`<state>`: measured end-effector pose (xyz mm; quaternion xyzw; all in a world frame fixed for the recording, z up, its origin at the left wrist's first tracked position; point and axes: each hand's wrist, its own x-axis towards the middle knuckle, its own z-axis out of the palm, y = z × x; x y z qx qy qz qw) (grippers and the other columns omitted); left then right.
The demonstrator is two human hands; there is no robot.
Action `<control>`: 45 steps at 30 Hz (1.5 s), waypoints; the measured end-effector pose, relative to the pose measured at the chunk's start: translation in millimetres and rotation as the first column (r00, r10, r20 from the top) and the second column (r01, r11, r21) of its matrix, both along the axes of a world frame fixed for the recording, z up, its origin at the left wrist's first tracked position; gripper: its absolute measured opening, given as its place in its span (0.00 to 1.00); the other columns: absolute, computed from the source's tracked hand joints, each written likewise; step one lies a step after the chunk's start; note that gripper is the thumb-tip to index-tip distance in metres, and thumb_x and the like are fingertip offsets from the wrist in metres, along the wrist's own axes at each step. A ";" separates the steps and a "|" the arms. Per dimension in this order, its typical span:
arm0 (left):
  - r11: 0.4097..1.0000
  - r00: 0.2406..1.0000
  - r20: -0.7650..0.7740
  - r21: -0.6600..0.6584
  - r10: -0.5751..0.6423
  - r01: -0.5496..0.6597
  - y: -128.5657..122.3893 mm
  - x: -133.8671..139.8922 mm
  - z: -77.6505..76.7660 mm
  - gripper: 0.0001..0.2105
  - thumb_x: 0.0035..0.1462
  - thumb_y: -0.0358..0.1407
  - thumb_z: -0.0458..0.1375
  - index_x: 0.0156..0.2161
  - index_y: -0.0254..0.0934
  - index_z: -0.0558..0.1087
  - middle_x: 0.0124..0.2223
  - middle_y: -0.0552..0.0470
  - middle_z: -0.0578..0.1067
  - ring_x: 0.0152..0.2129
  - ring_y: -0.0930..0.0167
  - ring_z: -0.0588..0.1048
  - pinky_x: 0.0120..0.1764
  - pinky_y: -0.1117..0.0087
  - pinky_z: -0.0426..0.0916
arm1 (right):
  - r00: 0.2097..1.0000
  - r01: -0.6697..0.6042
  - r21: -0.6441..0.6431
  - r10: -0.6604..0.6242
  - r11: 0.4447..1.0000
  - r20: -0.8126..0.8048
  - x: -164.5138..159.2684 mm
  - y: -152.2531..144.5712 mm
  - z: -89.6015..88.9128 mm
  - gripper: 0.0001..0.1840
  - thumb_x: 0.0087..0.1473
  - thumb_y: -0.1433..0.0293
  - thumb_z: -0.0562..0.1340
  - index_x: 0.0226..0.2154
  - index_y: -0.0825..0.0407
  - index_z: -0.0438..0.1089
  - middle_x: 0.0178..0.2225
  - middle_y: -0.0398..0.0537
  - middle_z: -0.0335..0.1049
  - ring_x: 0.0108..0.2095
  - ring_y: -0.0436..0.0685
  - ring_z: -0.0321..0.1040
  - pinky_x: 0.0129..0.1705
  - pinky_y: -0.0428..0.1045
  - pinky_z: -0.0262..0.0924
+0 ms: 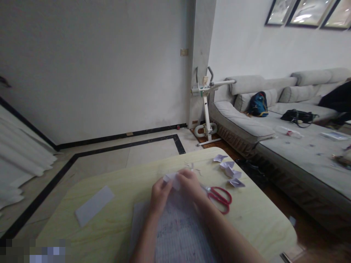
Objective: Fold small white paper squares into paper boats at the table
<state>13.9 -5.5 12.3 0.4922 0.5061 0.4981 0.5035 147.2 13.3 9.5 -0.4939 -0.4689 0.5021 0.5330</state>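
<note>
Between my hands is a small folded piece of white paper (173, 181), held up over the middle of the table. My left hand (159, 192) pinches its left side, and my right hand (190, 183) grips its right side. Under my forearms lies a sheet of paper covered in handwriting (178, 230). Red-handled scissors (221, 199) rest just right of my right hand, their blades partly hidden by it. Several folded paper boats (229, 170) stand in a row near the table's right edge.
A white paper strip (94, 205) lies on the left of the wood-patterned table (117, 182). Thin paper scraps (192, 167) lie beyond my hands. To the right stand a grey sofa (246, 135) with bags and an exercise machine (207, 109). A person in dark clothing (338, 98) is at the far right.
</note>
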 end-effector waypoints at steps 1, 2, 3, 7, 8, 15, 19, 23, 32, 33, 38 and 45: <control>1.000 1.000 -0.007 -0.007 0.000 0.000 0.1 0.1 -0.4 0.16 0.47 0.42 0.60 0.37 0.30 0.75 0.29 0.50 0.76 0.27 0.69 0.73 0.29 0.73 0.67 | 1.000 -0.002 -0.003 0.002 1.000 -0.012 -0.1 0.0 0.2 0.06 0.42 0.68 0.60 0.23 0.54 0.69 0.21 0.42 0.67 0.23 0.51 0.62 0.25 0.44 0.56; 1.000 1.000 -0.014 -0.011 0.001 -0.002 0.3 0.3 -1.2 0.16 0.47 0.42 0.60 0.36 0.30 0.75 0.28 0.50 0.76 0.27 0.69 0.73 0.29 0.73 0.67 | 1.000 -0.004 -0.006 0.004 1.000 -0.024 -0.1 0.0 0.3 0.06 0.42 0.68 0.60 0.23 0.54 0.69 0.20 0.42 0.67 0.23 0.51 0.62 0.24 0.44 0.56; 1.000 1.000 -0.017 -0.011 0.000 0.000 0.6 0.4 -2.2 0.16 0.47 0.42 0.60 0.36 0.30 0.74 0.28 0.50 0.76 0.26 0.69 0.73 0.28 0.73 0.67 | 0.999 -0.007 -0.009 0.006 1.000 -0.036 0.0 0.2 0.3 0.06 0.42 0.68 0.60 0.23 0.54 0.68 0.20 0.41 0.66 0.22 0.51 0.62 0.24 0.44 0.56; 1.000 1.000 -0.022 0.009 -0.005 0.005 1.8 0.3 -6.6 0.15 0.48 0.42 0.59 0.36 0.30 0.74 0.29 0.50 0.76 0.25 0.70 0.73 0.27 0.74 0.66 | 0.999 -0.022 -0.021 0.021 1.000 -0.046 1.0 1.0 -0.5 0.06 0.42 0.67 0.60 0.23 0.54 0.68 0.20 0.41 0.66 0.22 0.50 0.61 0.25 0.45 0.56; 1.000 1.000 -0.031 0.014 -0.005 0.006 1.9 0.2 -7.2 0.14 0.49 0.41 0.58 0.36 0.31 0.74 0.28 0.51 0.76 0.25 0.70 0.73 0.27 0.74 0.66 | 0.999 -0.027 -0.020 0.026 0.999 -0.042 1.3 1.2 -0.9 0.06 0.42 0.67 0.60 0.23 0.54 0.69 0.20 0.41 0.66 0.22 0.50 0.61 0.25 0.45 0.56; 1.000 1.000 -0.011 0.020 -0.017 0.017 0.1 0.7 -3.4 0.16 0.48 0.42 0.59 0.37 0.31 0.74 0.30 0.50 0.76 0.26 0.69 0.73 0.28 0.74 0.66 | 0.992 -0.043 -0.027 0.039 0.999 -0.124 0.8 1.9 -4.0 0.06 0.43 0.67 0.60 0.24 0.54 0.68 0.19 0.40 0.63 0.20 0.49 0.59 0.23 0.44 0.54; 0.999 0.998 -0.040 0.018 -0.042 0.042 -2.2 0.5 1.2 0.15 0.48 0.43 0.59 0.33 0.31 0.74 0.25 0.52 0.74 0.22 0.71 0.71 0.25 0.75 0.63 | 0.976 -0.061 -0.072 0.045 0.996 -0.211 0.5 0.3 0.7 0.07 0.42 0.66 0.60 0.21 0.53 0.66 0.16 0.39 0.60 0.18 0.49 0.57 0.21 0.44 0.52; 0.997 0.997 -0.043 0.027 -0.065 0.066 -2.0 -0.3 -2.0 0.13 0.49 0.43 0.58 0.31 0.31 0.74 0.24 0.52 0.74 0.22 0.71 0.71 0.27 0.74 0.64 | 0.961 -0.090 -0.096 0.061 0.991 -0.271 1.3 -0.9 3.3 0.07 0.43 0.66 0.59 0.21 0.53 0.66 0.17 0.40 0.61 0.18 0.50 0.58 0.21 0.45 0.52; 0.999 0.993 -0.114 0.049 0.006 -0.001 2.1 2.0 -11.9 0.15 0.49 0.44 0.58 0.33 0.31 0.75 0.28 0.50 0.76 0.25 0.68 0.73 0.28 0.73 0.65 | 0.962 -0.085 -0.060 0.067 0.995 -0.266 2.1 3.2 -7.7 0.09 0.43 0.65 0.61 0.23 0.54 0.67 0.19 0.40 0.62 0.20 0.49 0.57 0.23 0.44 0.52; 0.998 0.992 -0.123 0.058 0.021 -0.014 2.0 2.0 -11.9 0.15 0.49 0.44 0.58 0.32 0.31 0.75 0.27 0.50 0.76 0.24 0.69 0.72 0.27 0.73 0.65 | 0.961 -0.085 -0.065 0.065 0.994 -0.269 1.9 3.0 -7.6 0.09 0.43 0.64 0.61 0.23 0.54 0.67 0.19 0.40 0.62 0.20 0.49 0.57 0.23 0.44 0.52; 0.991 0.983 -0.160 0.109 0.089 -0.072 1.6 1.2 -12.5 0.14 0.49 0.44 0.57 0.27 0.32 0.73 0.22 0.52 0.73 0.21 0.71 0.70 0.24 0.75 0.62 | 0.965 -0.099 -0.082 0.076 0.992 -0.252 1.6 1.6 -5.5 0.11 0.44 0.63 0.60 0.21 0.54 0.66 0.16 0.38 0.58 0.17 0.48 0.54 0.20 0.44 0.48; 0.988 0.981 -0.164 0.126 0.105 -0.084 0.9 2.3 -12.0 0.13 0.49 0.43 0.57 0.33 0.33 0.74 0.26 0.51 0.75 0.24 0.69 0.72 0.26 0.74 0.65 | 0.990 -0.093 -0.028 0.089 0.995 -0.112 1.6 1.9 -5.3 0.08 0.44 0.65 0.61 0.23 0.54 0.69 0.18 0.39 0.62 0.20 0.48 0.57 0.23 0.44 0.51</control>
